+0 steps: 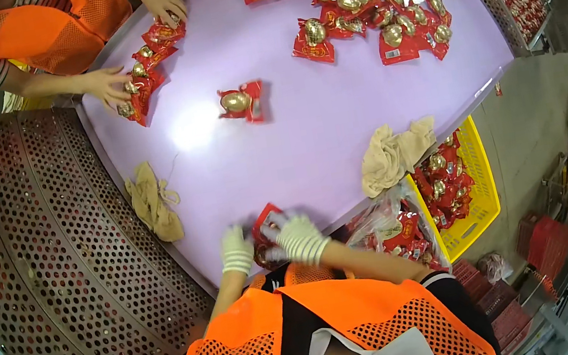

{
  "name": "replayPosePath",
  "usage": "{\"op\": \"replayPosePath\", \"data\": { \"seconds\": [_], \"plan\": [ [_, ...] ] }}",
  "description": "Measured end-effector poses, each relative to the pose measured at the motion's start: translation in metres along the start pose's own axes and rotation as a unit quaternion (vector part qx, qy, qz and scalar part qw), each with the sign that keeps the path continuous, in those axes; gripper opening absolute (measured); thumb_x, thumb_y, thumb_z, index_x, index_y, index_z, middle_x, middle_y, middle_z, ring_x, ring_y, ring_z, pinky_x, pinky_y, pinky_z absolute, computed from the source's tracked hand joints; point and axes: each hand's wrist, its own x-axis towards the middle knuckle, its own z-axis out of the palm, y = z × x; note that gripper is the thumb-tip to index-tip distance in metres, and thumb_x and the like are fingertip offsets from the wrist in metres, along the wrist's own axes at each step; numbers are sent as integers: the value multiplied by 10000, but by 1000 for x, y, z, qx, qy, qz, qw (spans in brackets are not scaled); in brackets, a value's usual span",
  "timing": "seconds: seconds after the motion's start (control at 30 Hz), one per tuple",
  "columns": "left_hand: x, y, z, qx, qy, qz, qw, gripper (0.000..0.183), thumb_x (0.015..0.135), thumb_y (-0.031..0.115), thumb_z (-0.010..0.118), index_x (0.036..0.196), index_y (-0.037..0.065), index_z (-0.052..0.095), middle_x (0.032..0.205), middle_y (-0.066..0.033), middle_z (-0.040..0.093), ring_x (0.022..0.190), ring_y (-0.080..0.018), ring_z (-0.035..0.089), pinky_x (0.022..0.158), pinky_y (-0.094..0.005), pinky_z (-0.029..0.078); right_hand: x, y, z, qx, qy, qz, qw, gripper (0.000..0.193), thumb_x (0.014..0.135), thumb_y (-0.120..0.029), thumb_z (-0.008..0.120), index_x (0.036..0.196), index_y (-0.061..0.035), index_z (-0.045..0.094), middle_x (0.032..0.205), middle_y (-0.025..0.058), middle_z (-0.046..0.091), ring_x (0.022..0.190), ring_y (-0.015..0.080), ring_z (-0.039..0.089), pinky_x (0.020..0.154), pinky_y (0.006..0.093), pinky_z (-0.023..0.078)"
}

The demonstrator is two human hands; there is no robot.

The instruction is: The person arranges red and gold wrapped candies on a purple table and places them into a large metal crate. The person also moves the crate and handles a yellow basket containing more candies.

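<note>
A red packet (267, 223) lies between my two hands at the near edge of the lilac tabletop. My right hand (296, 237), in a white and grey striped glove, reaches over its right side, with the fingers on it. Beside its left edge is my left hand (236, 249), gloved alike; motion blurs its fingers. Farther up the table sits a single red packet (237, 102) with a gold egg-shaped middle. Several more such packets (349, 2) are heaped at the far right.
A co-worker's hands (108, 86) touch a row of packets at the far left. Beige cloths (153, 202) (394, 157) lie by both table edges. A perforated metal panel (50, 251) borders the left side. To the right stands a yellow crate (479, 180) filled with red packets.
</note>
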Motion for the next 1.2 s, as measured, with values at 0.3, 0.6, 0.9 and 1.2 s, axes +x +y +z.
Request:
{"op": "replayPosePath", "data": {
  "seconds": [0.3, 0.6, 0.9, 1.2],
  "plan": [
    [221, 148, -99, 116, 253, 281, 918, 472, 710, 40, 723, 1160, 132, 612, 1274, -142, 545, 1146, -362, 528, 959, -447, 454, 159, 245, -198, -313, 282, 21, 907, 292, 865, -116, 538, 1129, -127, 663, 1359, 90, 496, 1179, 319, 525, 922, 433, 499],
    [171, 119, -43, -144, 193, 116, 963, 353, 672, -15, 707, 1007, 86, 656, 872, -67, 625, 738, -204, 597, 697, -332, 511, 103, 193, -156, -165, 102, 283, 939, 286, 922, -272, 568, 1081, -57, 670, 1211, 189, 573, 1084, 352, 611, 864, 452, 537],
    [26, 125, 39, -532, -18, 32, 846, 68, 844, 43, 643, 907, 50, 618, 753, -36, 637, 651, -109, 561, 591, -275, 476, -12, 200, -89, -110, -89, 408, 902, 370, 890, -313, 564, 1169, -70, 585, 1231, 170, 608, 1144, 318, 596, 894, 455, 503],
    [10, 100, 39, -198, 46, 101, 974, 343, 758, -33, 631, 1085, 63, 590, 991, -155, 624, 895, -307, 597, 806, -400, 503, 14, 171, -93, -296, 212, 64, 929, 335, 848, -144, 560, 1179, -157, 611, 1157, 155, 602, 998, 327, 617, 793, 443, 535]
  ]
}}
